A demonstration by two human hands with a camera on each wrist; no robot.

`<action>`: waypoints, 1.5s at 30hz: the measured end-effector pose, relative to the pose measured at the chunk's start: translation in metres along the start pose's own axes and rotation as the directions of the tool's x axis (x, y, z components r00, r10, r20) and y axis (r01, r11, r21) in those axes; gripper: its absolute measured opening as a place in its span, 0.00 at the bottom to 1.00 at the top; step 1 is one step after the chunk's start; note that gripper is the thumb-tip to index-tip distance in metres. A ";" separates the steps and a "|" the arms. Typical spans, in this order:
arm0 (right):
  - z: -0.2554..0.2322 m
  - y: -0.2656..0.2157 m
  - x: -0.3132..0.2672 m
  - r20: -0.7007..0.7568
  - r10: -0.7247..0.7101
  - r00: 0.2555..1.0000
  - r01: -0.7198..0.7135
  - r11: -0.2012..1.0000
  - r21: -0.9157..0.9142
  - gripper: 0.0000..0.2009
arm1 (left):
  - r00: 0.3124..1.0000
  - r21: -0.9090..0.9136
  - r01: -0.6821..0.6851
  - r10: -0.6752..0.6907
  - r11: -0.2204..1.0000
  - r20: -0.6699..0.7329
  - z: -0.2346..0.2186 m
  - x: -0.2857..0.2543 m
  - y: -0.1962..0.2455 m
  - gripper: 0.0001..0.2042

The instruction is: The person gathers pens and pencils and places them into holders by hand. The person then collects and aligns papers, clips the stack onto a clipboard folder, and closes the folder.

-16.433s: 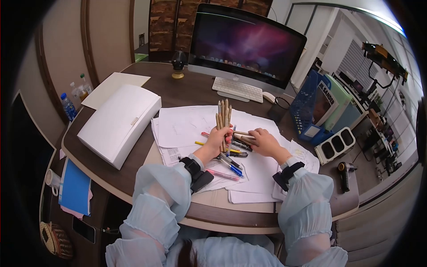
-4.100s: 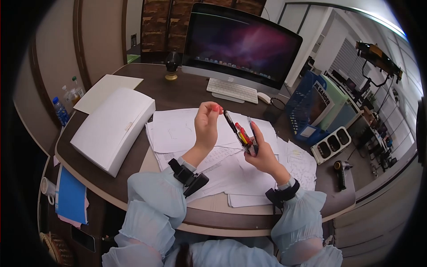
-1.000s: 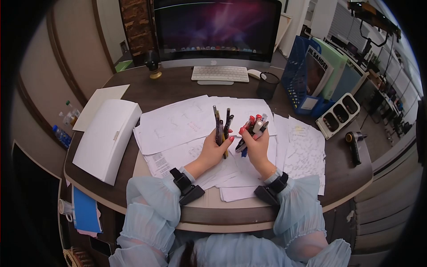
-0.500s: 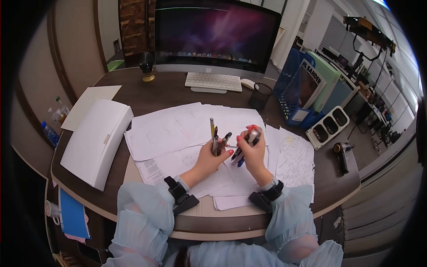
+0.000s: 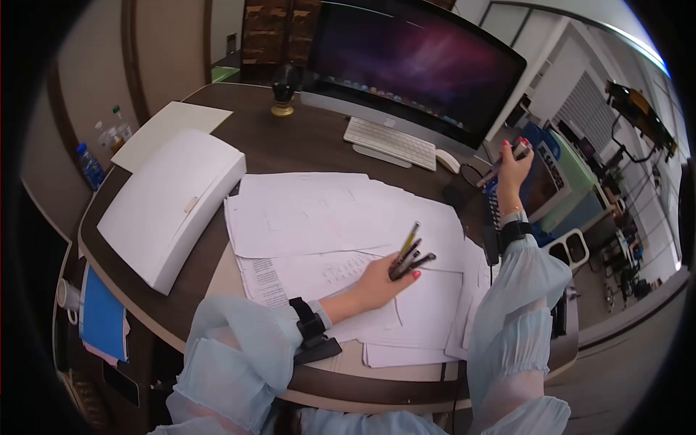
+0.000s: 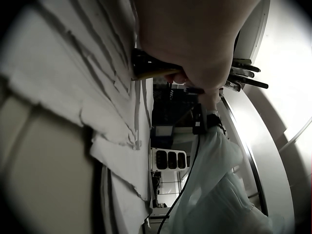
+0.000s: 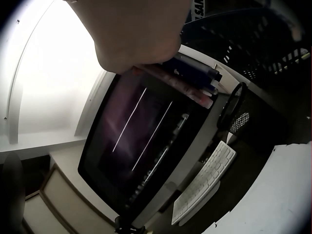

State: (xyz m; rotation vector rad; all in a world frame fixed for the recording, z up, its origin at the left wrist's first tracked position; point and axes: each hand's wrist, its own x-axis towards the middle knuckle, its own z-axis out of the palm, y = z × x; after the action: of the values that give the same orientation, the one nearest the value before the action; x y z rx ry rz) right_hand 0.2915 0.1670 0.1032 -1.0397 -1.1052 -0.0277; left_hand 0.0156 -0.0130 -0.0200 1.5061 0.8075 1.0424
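Observation:
My right hand grips a bundle of pens, raised close over the black mesh pen cup. In the right wrist view their ends point toward the cup's rim; a pinkish-red pen and dark blue ones show. My left hand holds several mostly black pens and a yellow one, over the sheets of paper on the desk. From the left wrist view those pen tops stick out beyond the hand, which hides their middles.
Behind the papers stand the monitor, keyboard and mouse. A blue file rack is right beside my right hand. At left lies a white box; a power strip is partly behind the right sleeve.
The loose pens and pencils left the papers; pens are now in both hands. In the last half second my right hand moved from mid-desk up and right to the pen cup.

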 end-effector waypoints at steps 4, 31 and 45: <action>0.017 0.061 0.032 -0.152 -0.077 0.985 0.061 0.992 -0.108 0.22 | 0.998 -0.046 -0.040 0.042 0.998 0.050 0.000 -0.001 0.000 0.12; -0.027 -0.101 -0.194 0.998 0.032 0.058 -0.346 0.938 -0.010 0.37 | 0.996 -0.249 0.087 -0.086 0.965 0.017 -0.004 0.000 -0.004 0.11; -0.026 -0.120 -0.108 0.576 0.319 0.752 -0.612 0.664 0.431 0.11 | 0.979 -0.093 -0.004 0.023 0.996 0.203 -0.004 0.000 -0.011 0.19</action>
State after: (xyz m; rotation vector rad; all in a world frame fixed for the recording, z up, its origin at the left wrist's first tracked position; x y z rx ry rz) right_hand 0.1976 0.0336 0.1024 -0.7268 -1.1035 1.0067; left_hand 0.0126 -0.0095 -0.0306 1.5131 0.5978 0.9052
